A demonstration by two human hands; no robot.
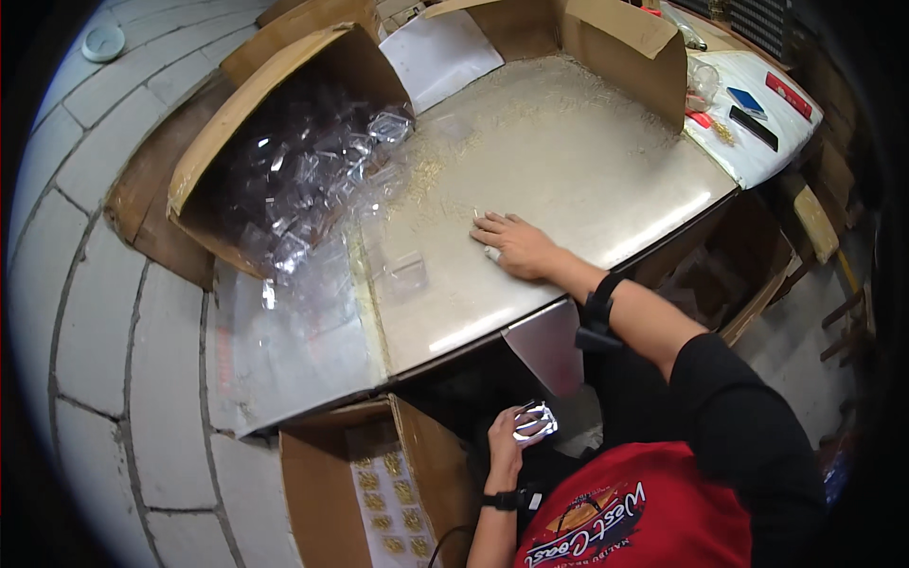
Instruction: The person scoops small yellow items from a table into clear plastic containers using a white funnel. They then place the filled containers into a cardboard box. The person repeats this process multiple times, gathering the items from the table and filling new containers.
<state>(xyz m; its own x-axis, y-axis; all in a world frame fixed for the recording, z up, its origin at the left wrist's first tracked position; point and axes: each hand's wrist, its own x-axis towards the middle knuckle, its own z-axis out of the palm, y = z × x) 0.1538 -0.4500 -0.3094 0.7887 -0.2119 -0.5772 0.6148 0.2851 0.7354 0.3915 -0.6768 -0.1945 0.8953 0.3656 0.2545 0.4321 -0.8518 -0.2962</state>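
Observation:
My right hand [514, 244] rests on the pale tabletop [559, 142], its fingers stretched out over the surface. A white wrap shows on one of them. Just beyond the fingertips, small gold-coloured slender pieces [426, 178] lie scattered. Below the table's front edge, close to my body, my left hand [505, 437] grips a small clear plastic box [537, 423] that shines with glare. Its contents cannot be made out. Another clear plastic box [407, 273] sits on the tabletop, left of my right hand.
A tipped cardboard carton [256, 104] spills many clear plastic boxes [312, 180] onto the table's left. Lower left, an open carton [412, 445] holds rows of gold-filled packs [379, 502]. Cardboard flaps [625, 57] border the back. A phone-like black object [754, 129] lies on white cloth at right.

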